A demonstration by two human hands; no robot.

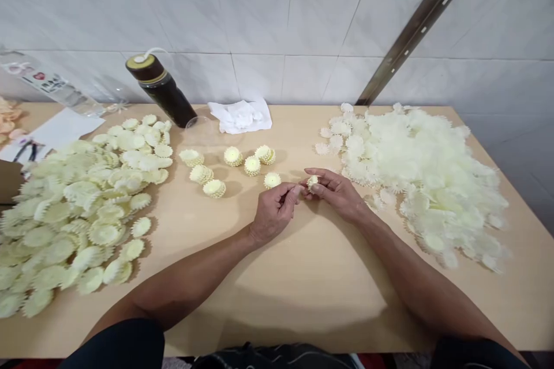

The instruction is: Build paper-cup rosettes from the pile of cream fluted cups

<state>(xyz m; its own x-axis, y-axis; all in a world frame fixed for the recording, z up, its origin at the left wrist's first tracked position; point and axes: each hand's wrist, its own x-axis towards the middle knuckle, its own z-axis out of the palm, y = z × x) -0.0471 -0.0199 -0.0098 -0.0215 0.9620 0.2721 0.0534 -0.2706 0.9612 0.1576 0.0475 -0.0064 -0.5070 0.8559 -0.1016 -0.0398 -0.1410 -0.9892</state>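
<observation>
Over a tan table (294,288), the right hand (340,193) pinches a frilled piece (312,181). Just leftward, the left hand (275,209) curls, its grip unclear.

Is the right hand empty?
No, the right hand pinches a small pale-yellow ruffled piece between thumb and fingers.
</observation>
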